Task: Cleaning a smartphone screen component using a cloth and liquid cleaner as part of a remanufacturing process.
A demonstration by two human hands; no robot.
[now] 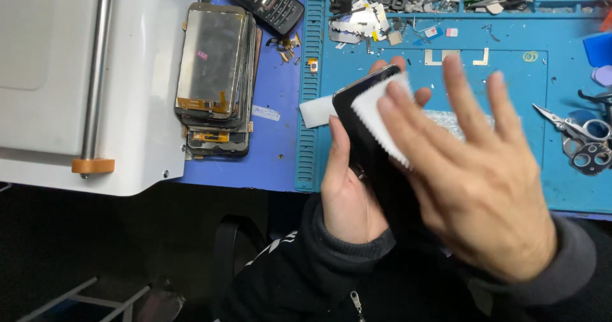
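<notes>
A black smartphone [363,124] is gripped in the left hand [347,188] at the centre of the frame, the thumb laid along its left edge and the fingertips showing past its upper right edge. A white wipe [382,121] with a zigzag-cut edge is pressed flat against the phone's face by the right hand [475,182], whose fingers are spread and slightly blurred; nothing is pinched by it, the wipe being held only under the fingers. Both hands are seen above the near edge of a blue silicone work mat [510,188] that covers the right half of the surface.

Just left of the phone, a white rectangular pad [315,112] is seen lying across the mat's ribbed border. Behind the right hand a patch of clear bubble wrap [446,118] is partly hidden. In the upper middle of the frame, small parts and scraps [376,19] are scattered in the mat's compartments. At the right edge, scissors [586,140] are laid on the mat.

In the upper left of centre, a stack of removed phone screens [213,80] is set on the blue surface, with a black keypad phone [264,3] just above it. The left of the frame is filled by a white machine [153,73] with a metal rod [95,73] ending in an orange cap.
</notes>
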